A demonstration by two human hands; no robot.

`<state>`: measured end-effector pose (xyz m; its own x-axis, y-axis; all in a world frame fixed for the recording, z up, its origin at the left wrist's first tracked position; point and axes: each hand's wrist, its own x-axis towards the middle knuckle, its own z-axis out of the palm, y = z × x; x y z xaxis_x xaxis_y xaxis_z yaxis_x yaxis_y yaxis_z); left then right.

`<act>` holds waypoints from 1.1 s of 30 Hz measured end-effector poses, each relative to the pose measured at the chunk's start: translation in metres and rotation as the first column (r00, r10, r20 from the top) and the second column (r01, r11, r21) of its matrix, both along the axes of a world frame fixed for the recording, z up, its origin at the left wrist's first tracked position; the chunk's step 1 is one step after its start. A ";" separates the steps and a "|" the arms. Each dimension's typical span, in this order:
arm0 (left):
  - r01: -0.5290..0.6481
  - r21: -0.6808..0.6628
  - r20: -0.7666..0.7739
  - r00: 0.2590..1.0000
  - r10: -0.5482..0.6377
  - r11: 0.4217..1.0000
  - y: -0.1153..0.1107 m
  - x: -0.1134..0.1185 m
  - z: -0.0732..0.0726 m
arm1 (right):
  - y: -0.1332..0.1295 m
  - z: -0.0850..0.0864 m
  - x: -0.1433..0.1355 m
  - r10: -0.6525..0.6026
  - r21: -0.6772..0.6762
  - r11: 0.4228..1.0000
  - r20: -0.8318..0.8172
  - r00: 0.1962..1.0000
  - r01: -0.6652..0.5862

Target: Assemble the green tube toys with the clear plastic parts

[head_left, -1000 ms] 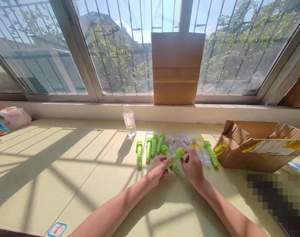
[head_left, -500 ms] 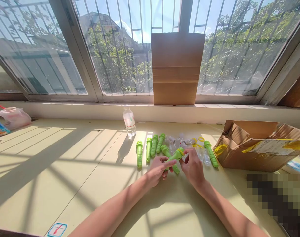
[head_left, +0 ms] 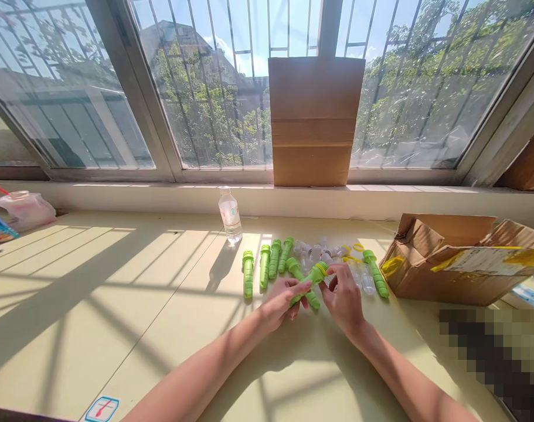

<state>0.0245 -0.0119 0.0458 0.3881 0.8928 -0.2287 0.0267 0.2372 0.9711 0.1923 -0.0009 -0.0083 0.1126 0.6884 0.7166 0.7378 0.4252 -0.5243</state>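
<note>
My left hand (head_left: 288, 300) is wrapped around a green ribbed plastic tube (head_left: 313, 276) with a wider head, tilted up to the right. A yellowish band shows near the head's end. Against that end my right hand (head_left: 343, 296) pinches with thumb and fingers; what lies between them is hidden. Under the held tube another green tube (head_left: 295, 268) lies slantwise on the table. Several more like it, among them one green tube (head_left: 248, 275), lie in a row to the left. A further green tube (head_left: 376, 275) is right of my right hand.
Behind my hands lie clear plastic pieces (head_left: 316, 252) and yellow rings (head_left: 358, 247). A water bottle (head_left: 230, 217) stands at the back. On the right sits an open cardboard box (head_left: 464, 278). A cardboard sheet (head_left: 316, 123) leans on the window. A pink container (head_left: 24, 210) stands far left.
The held green tube has shifted slightly down and left at its lower end. My hands otherwise keep nearly the same place and grip.
</note>
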 end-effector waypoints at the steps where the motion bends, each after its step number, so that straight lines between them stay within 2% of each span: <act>1: -0.004 -0.004 -0.009 1.000 0.004 1.000 0.000 0.000 -0.001 | 0.001 0.000 0.000 -0.004 -0.002 1.000 0.000 1.000 0.004; 6: -0.006 0.030 -0.121 0.993 0.009 1.000 0.005 0.001 -0.006 | 0.004 -0.003 0.000 -0.057 0.017 0.998 0.006 0.998 0.057; 9: -0.010 0.187 -0.243 0.968 0.056 0.982 0.009 0.000 -0.011 | 0.005 -0.003 -0.001 -0.081 0.009 0.997 0.005 0.997 0.081; 11: -0.048 0.382 -0.296 0.940 0.171 0.923 0.010 -0.001 -0.017 | 0.004 -0.003 -0.002 -0.087 -0.004 0.996 0.006 0.996 0.087; 13: -0.077 0.567 -0.329 0.892 0.311 0.820 0.010 -0.002 -0.023 | 0.003 -0.002 -0.002 -0.090 -0.008 0.996 0.002 0.996 0.090; 15: -0.063 0.664 -0.338 0.864 0.374 0.745 0.009 -0.003 -0.029 | 0.002 -0.001 -0.003 -0.096 -0.008 0.995 -0.009 0.995 0.096; 17: -0.046 0.692 -0.341 0.859 0.382 0.720 0.008 -0.004 -0.033 | 0.002 0.000 -0.003 -0.097 -0.011 0.995 -0.018 0.995 0.096; 21: -0.049 0.679 -0.350 0.855 0.382 0.732 0.007 -0.004 -0.035 | 0.002 -0.001 -0.003 -0.107 -0.050 0.993 -0.003 0.994 0.106; 33: -0.112 0.565 -0.323 0.882 0.344 0.818 0.001 0.002 -0.022 | 0.004 -0.005 -0.002 -0.141 -0.075 0.987 0.038 0.989 0.143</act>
